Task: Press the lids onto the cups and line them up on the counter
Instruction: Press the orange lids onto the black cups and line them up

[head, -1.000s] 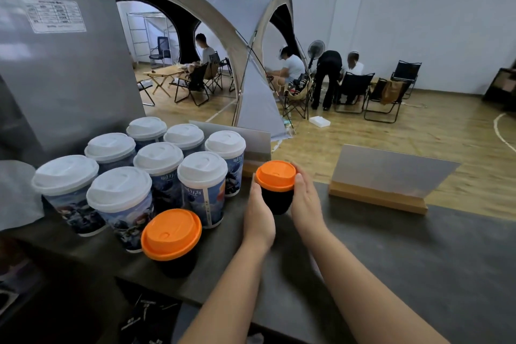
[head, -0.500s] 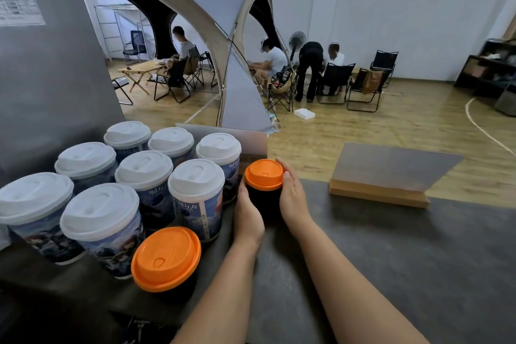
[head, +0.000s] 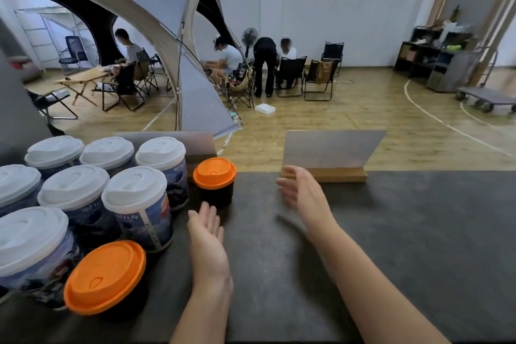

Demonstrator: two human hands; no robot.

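Your left hand [head: 207, 234] hovers over the dark counter [head: 405, 232] with fingers straight and relaxed, holding nothing, its fingertips just short of the small black cup [head: 216, 194]. That cup stands upright near the counter's far edge with its orange lid [head: 214, 172] seated on top, just beside the nearest white-lidded printed cup [head: 164, 167]. Your right hand [head: 303, 191] is also spread and empty, raised to the right of the black cup and well apart from it, in front of the wooden-based sign holder [head: 329, 156]. Seven white-lidded printed cups are in view, clustered at your left. A second black cup [head: 131, 301], capped with an orange lid [head: 104, 276], stands at the near left, touching or nearly touching that cluster; you cannot tell which.
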